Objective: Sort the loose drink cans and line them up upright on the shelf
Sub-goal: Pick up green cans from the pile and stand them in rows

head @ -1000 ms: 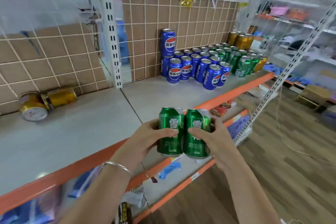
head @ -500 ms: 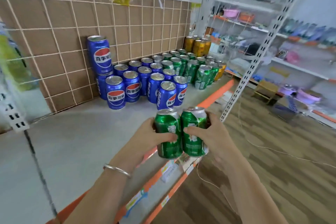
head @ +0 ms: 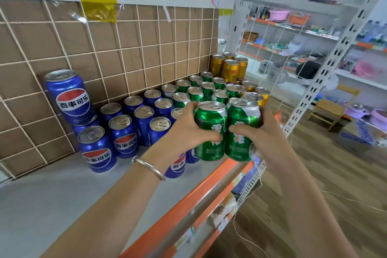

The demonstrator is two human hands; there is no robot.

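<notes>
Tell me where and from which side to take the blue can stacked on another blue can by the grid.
Grip the top blue can round its side wall at mid-height, coming from the front: the wire grid is close behind it, and it sits tilted on the lower can, so pressing down may tip it.
</notes>
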